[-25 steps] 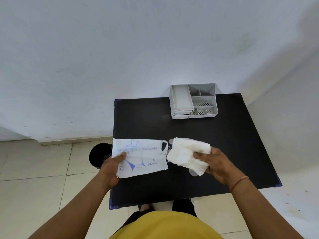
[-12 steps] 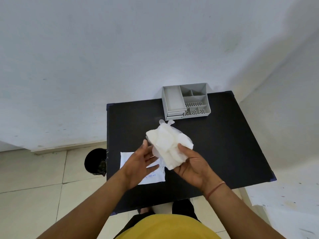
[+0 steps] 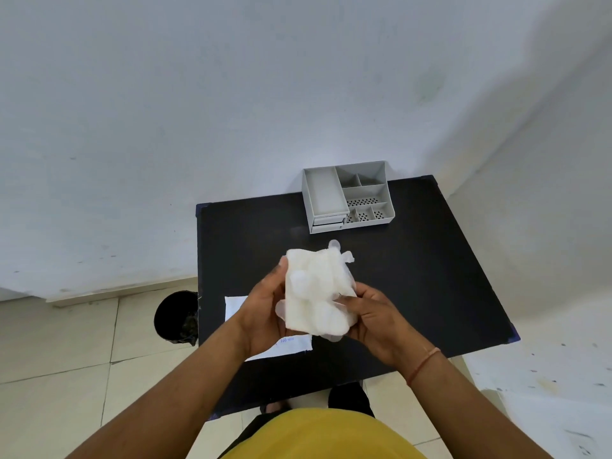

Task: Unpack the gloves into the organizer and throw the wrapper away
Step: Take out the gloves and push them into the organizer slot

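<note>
The black bin (image 3: 177,318) stands on the floor left of the desk (image 3: 414,276). The wrapper (image 3: 236,306), a second ago in the left hand (image 3: 261,321), now lies empty there. Both hands, the right hand (image 3: 374,321) too, close their grip around the gloves (image 3: 318,289); the organizer (image 3: 347,200) waits beyond

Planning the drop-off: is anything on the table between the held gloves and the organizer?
Nothing visible. The gloves are in both hands, left and right; bare black table lies before the empty-looking organizer.
</note>
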Available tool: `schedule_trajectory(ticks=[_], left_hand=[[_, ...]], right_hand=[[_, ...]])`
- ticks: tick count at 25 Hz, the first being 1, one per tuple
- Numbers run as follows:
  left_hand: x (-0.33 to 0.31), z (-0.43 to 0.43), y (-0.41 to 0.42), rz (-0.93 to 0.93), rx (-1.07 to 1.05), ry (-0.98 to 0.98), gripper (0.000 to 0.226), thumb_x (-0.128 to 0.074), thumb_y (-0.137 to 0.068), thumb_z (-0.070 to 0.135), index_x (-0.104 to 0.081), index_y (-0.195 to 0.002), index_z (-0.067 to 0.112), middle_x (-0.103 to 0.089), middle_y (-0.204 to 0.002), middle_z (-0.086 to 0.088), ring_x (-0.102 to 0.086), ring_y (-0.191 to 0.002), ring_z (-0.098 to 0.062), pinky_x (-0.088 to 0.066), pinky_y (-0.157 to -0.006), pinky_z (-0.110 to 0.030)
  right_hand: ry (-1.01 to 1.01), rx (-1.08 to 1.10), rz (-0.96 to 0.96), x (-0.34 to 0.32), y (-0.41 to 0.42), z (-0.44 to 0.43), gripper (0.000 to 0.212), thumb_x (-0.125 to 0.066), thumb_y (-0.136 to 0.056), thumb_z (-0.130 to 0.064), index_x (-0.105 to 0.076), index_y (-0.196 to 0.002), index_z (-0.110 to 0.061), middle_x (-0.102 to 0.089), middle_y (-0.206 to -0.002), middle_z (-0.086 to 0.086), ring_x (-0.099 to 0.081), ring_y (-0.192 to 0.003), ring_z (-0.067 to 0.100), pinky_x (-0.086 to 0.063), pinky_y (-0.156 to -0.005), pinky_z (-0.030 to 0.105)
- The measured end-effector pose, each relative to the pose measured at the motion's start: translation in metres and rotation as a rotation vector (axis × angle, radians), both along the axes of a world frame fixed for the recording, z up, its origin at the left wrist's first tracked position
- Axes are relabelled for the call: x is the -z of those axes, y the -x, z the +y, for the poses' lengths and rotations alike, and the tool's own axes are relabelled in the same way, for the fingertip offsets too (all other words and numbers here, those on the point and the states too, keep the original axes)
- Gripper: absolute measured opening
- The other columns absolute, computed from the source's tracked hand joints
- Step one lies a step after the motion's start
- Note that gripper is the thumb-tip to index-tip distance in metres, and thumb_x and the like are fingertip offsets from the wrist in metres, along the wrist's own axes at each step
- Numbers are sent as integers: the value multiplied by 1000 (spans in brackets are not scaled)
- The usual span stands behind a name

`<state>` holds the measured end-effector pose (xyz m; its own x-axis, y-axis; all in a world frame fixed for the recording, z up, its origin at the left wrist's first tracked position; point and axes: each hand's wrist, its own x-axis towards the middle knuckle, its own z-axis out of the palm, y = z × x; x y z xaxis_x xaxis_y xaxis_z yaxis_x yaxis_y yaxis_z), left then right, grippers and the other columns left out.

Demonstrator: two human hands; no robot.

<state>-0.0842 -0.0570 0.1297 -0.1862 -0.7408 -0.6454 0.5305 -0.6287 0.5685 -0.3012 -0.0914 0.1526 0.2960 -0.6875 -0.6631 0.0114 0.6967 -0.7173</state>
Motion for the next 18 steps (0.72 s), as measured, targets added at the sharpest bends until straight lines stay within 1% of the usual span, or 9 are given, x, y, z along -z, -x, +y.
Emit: schedule_trajectory(ticks=[2, 3, 5, 7, 10, 13, 15, 17, 18], left_hand=[[5, -3, -2, 36, 31, -31, 78, -50, -95, 76, -65, -147, 21, -68, -147, -18, -64, -136, -45, -45, -115, -70], [4, -4, 1, 13, 63, -31, 81, -50, -93, 78, -66, -146, 19, -70, -144, -18, -66, -133, -43, -48, -114, -67], [3, -5, 9, -15, 98, -60, 74, -50, -95, 74, -68, -141, 19, -77, -133, -15, -75, -121, -38, -61, -101, -57], [6, -5, 13, 0, 60, -96, 63, -62, -96, 62, -67, -141, 18, -78, -130, -17, -77, -115, -39, -65, -92, -54], [14, -8, 22, 0, 71, -102, 63, -81, -88, 34, -65, -143, 8, -74, -135, -21, -76, -117, -39, -64, -94, -54], [25, -19, 47, -62, 145, -99, 55, -81, -85, 6, -67, -138, 4, -76, -132, -22, -73, -121, -45, -59, -102, -62], [26, -30, 67, -155, 116, -94, 46, -75, -87, -5, -70, -132, 2, -78, -128, -23, -76, -114, -44, -59, -101, -64], [22, -42, 89, -207, 85, -67, 37, -74, -90, -4, -72, -127, 2, -79, -124, -24, -80, -99, -36, -67, -83, -52], [15, -49, 101, -219, 75, -49, 30, -73, -94, 4, -73, -124, 3, -82, -114, -21, -81, -87, -29, -66, -70, -42]], right_hand=[[-56, 9, -1, 2, 2, 2, 24, -67, -99, -13, -70, -123, -16, -78, -121, 11, -75, -109, 34, -63, -91, 57], [-67, -4, 50, 4, 2, 3, 22, -67, -99, -13, -70, -121, -14, -76, -122, 15, -75, -107, 35, -66, -84, 52], [-105, 1, 118, 7, 3, 5, 18, -68, -99, -12, -69, -116, -7, -74, -121, 20, -76, -103, 36, -67, -71, 43], [-150, 30, 101, 9, 8, 3, 21, -68, -99, -12, -68, -118, -4, -75, -119, 21, -77, -102, 38, -67, -68, 42], [-161, 34, 98, 10, 25, -8, 23, -69, -98, -12, -69, -119, -3, -76, -117, 21, -79, -97, 36, -66, -67, 41], [-173, 11, 87, 14, 48, -19, 28, -70, -96, -13, -68, -123, -7, -76, -117, 20, -78, -99, 37, -66, -71, 44], [-153, -19, 45, 18, 63, -29, 34, -74, -93, -15, -67, -127, -14, -76, -120, 17, -77, -105, 39, -66, -81, 52], [-128, -13, 7, 21, 76, -41, 37, -74, -93, -13, -66, -129, -20, -78, -120, 13, -76, -107, 37, -63, -88, 58], [-120, 7, 8, 23, 82, -47, 37, -73, -94, -10, -65, -129, -21, -79, -118, 12, -77, -105, 36, -63, -88, 58]])
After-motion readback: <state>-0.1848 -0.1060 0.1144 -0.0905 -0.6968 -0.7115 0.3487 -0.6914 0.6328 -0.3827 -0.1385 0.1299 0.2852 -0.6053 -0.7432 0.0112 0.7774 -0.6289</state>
